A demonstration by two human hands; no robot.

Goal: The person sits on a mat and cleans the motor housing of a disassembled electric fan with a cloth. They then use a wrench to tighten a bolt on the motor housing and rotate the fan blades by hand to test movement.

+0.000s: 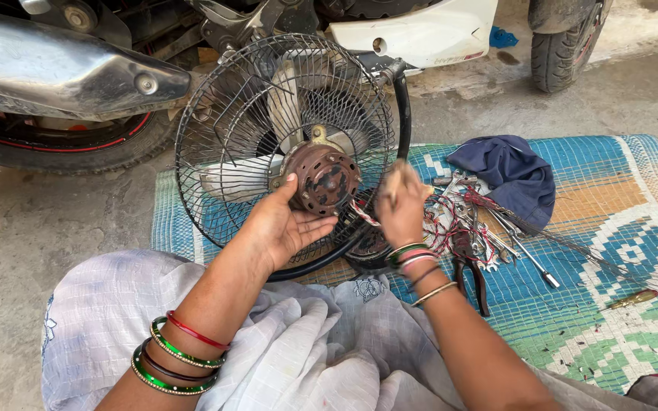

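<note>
A: Start at the left edge. What's there?

B: At nine o'clock, a motorcycle's chrome exhaust pipe (62, 72) over its rear tyre (70, 144), standing on bare concrete.

A: And the person's arms?

B: The left forearm rises from seven o'clock, wearing green and red bangles (177, 354). The left hand (283, 224) is open, fingers spread, palm cupped against the rusty brown motor housing (323, 177), thumb touching its left rim.

A: Where's the fan itself?

B: Just above centre, toward twelve o'clock. The wire fan guard (268, 114) stands upright on the woven mat (611, 266), with pale blades (241, 176) behind the wires and the motor at the hub. A black curved tube (403, 114) runs round its right side.

A: The right hand?

B: The right hand (401, 209) sits just right of the motor, blurred. Its fingers are curled shut around something pale and slim; I can't tell what it is. A red-and-white twisted wire (363, 215) runs between the motor and that hand.

A: Further right?

B: Near three o'clock, a heap of spanners and small tools (470, 221), red-handled pliers (472, 278), and a dark blue cloth (508, 171). A screwdriver (634, 298) lies apart toward four o'clock. At one o'clock, another tyre (561, 46).
</note>
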